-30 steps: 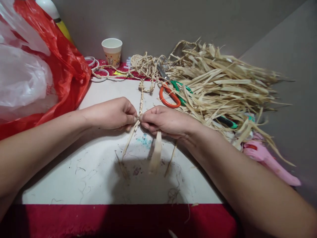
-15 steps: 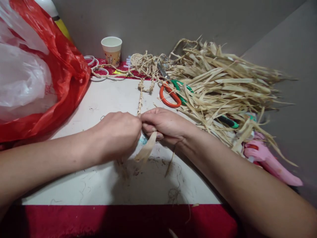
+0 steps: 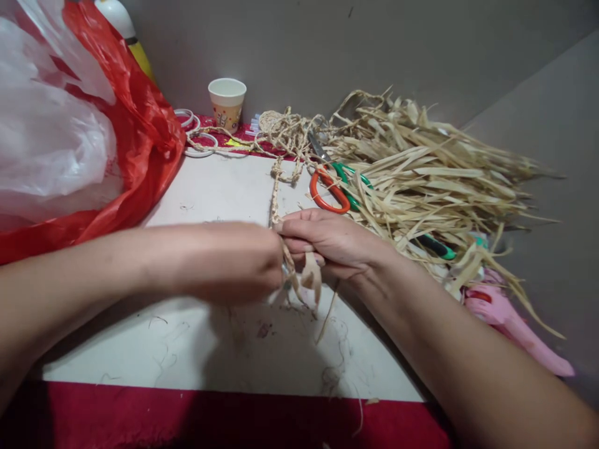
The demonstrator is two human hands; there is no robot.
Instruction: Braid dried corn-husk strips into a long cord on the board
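Note:
My right hand (image 3: 330, 240) pinches a braided straw cord (image 3: 275, 196) at its near end, thumb and forefinger pressed together. Loose straw strands (image 3: 312, 277) hang out below these fingers. Close beside it on the left is my left hand (image 3: 234, 262), back upward, smeared by motion. Its fingers look curled in, but what they hold is hidden. Beyond the hands the cord runs away to a tangled heap of braided cord (image 3: 285, 134). Scissors (image 3: 330, 190) with one red and one green handle lie just past my right hand.
A big pile of dry straw leaves (image 3: 435, 168) covers the right side, with a pink glue gun (image 3: 510, 318) and a green-black tool (image 3: 435, 246) by it. A red plastic bag (image 3: 154, 143) bulges at left. A paper cup (image 3: 227, 106) and white rings (image 3: 201, 144) stand behind the white board (image 3: 140, 355).
My left hand has swung quickly and now blurs, and more loose strands show between the hands. My right hand keeps its pinch. The whole view has shifted slightly.

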